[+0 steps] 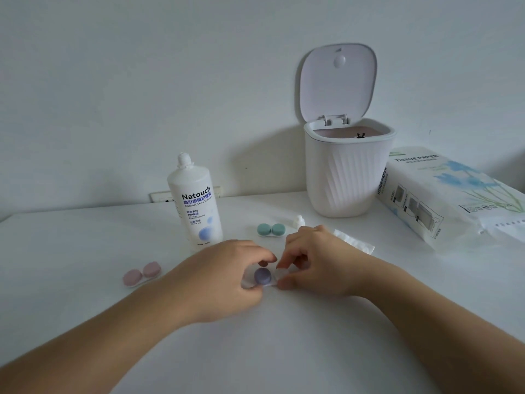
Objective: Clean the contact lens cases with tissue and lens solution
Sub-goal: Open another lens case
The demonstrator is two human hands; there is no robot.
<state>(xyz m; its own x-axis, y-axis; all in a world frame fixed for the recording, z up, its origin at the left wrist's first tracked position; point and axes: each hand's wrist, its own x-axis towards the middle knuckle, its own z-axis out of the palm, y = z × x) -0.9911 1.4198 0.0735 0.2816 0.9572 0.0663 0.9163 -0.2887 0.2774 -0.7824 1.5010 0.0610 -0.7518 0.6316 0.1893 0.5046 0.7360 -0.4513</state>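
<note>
Near the front of the counter (85, 322) both hands are pinching the purple lens case (262, 275): left hand (227, 277) steadies it, right hand (312, 265) grips its right end, so I'd guess uncapping. Next it needs solution and tissue. The solution bottle (196, 200), teal case (271, 230), pink case (141, 274), bin (346, 172) and tissue pack (449, 194) sit around, nothing blocking.

Probably a home, a bedroom or bathroom-side desk. Plain white tabletop (85, 251) pushed against a bare white wall (142, 81), with a wall socket (162, 197) peeking just above the table edge left of centre. Small lidded desktop bin (346, 177) at upper right, soft pack of tissue paper (443, 200) at far right, bottle of lens solution (196, 203) mid-frame: personal-care clutter, domestic in scale.
</note>
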